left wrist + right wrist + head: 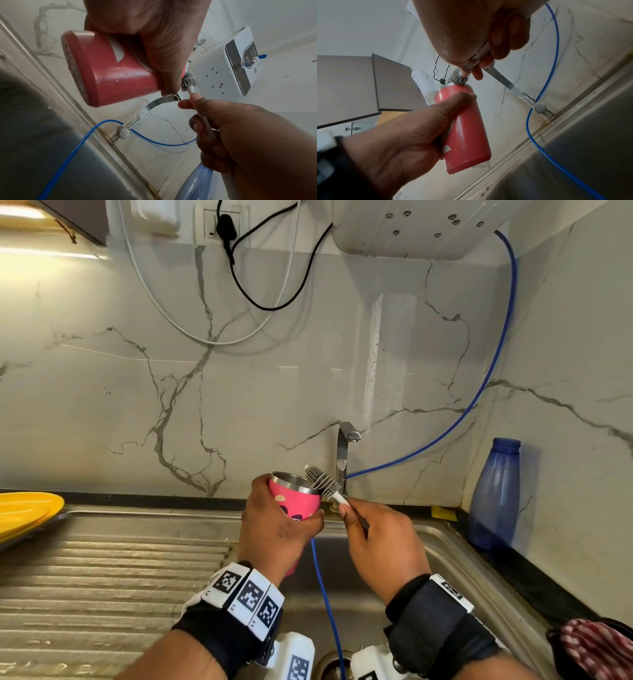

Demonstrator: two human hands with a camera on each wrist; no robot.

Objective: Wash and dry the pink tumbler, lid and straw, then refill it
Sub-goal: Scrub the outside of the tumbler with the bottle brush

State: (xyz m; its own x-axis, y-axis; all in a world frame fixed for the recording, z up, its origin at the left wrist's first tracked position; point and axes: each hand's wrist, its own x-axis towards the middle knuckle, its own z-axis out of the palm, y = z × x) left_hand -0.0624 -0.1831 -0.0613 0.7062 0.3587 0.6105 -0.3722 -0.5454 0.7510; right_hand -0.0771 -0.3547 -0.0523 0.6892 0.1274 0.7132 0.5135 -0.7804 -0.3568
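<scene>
My left hand grips the pink tumbler around its body and holds it tilted over the sink, steel mouth toward the wall. The tumbler has no lid or straw on it. My right hand holds the white handle of a grey bottle brush. The bristle head of the brush lies at the tumbler's rim, just outside the mouth. Lid and straw are not in view.
The steel tap stands right behind the tumbler, with a thin blue hose running past it into the sink basin. A ribbed drainboard lies left, a yellow plate at its far end. A blue bottle stands right.
</scene>
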